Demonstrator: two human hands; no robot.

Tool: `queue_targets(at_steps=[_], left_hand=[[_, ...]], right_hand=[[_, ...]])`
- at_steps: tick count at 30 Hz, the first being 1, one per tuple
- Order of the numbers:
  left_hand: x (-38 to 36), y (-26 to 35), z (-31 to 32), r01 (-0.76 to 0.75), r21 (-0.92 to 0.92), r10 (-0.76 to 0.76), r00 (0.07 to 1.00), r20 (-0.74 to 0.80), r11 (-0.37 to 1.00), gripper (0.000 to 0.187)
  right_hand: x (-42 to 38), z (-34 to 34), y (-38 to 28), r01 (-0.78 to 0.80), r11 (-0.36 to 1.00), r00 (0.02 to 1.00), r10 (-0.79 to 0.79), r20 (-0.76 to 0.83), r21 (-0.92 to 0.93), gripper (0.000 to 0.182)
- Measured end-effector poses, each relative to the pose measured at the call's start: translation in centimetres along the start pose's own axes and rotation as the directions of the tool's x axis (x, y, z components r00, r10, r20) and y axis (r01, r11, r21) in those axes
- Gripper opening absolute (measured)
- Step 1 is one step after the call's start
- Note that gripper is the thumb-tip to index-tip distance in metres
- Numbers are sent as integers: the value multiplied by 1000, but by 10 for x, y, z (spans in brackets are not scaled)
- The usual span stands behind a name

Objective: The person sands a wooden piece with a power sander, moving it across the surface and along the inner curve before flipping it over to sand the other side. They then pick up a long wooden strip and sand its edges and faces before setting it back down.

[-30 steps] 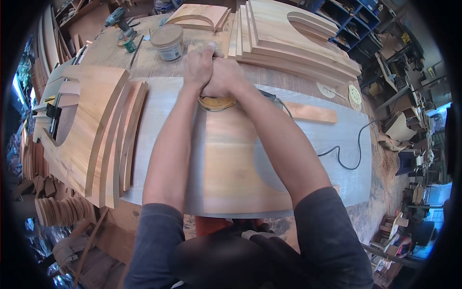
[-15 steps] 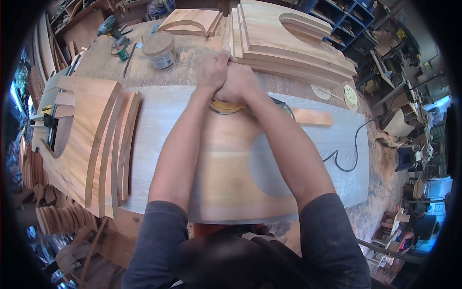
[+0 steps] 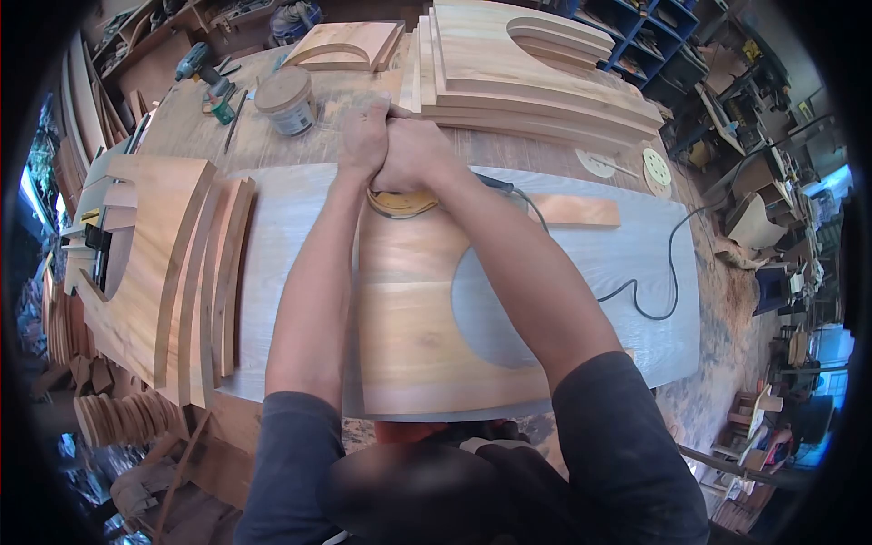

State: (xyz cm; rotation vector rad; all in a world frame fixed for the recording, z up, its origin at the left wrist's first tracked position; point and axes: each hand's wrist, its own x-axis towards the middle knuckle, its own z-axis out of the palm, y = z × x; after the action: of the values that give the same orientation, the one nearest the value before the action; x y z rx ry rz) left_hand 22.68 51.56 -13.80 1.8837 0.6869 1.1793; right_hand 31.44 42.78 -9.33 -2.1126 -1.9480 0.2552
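At the far left corner of the panel (image 3: 404,350) on the desk (image 3: 177,123), a sander (image 3: 401,203) sits under the left hand (image 3: 365,143) and right hand (image 3: 415,153), their grip clamped together on its top. Uneven pressure could tip it and score the wood; a snagged cord (image 3: 674,272) could jerk it. Its dark tail (image 3: 495,183) points rightward, long axis seemingly crosswise, though the hands hide most of the body.

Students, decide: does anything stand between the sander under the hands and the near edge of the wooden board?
Nothing visible does. From the sander, under the right hand, the board lies bare to its near edge. The cord runs off to the right, partly hidden behind the right forearm.
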Motion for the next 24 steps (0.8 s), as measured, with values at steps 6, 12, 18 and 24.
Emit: queue_targets(at_steps=[6,12,18,24], left_hand=[[-8,6,-40,120,100,-117,993,-34,988,63],[-18,20,-3,113,51,-110,992,-61,992,54],[-15,26,57,45,7,-45,999,-26,999,54],[-10,37,94,72,40,-73,997,13,997,55]], right_hand=[[12,3,-30,105,994,989,-102,104,-20,47],[-9,0,0,38,999,995,-37,97,-2,47],[-39,-22,44,-69,998,992,68,106,5,47],[-52,-30,78,-80,997,994,81,67,-19,51]])
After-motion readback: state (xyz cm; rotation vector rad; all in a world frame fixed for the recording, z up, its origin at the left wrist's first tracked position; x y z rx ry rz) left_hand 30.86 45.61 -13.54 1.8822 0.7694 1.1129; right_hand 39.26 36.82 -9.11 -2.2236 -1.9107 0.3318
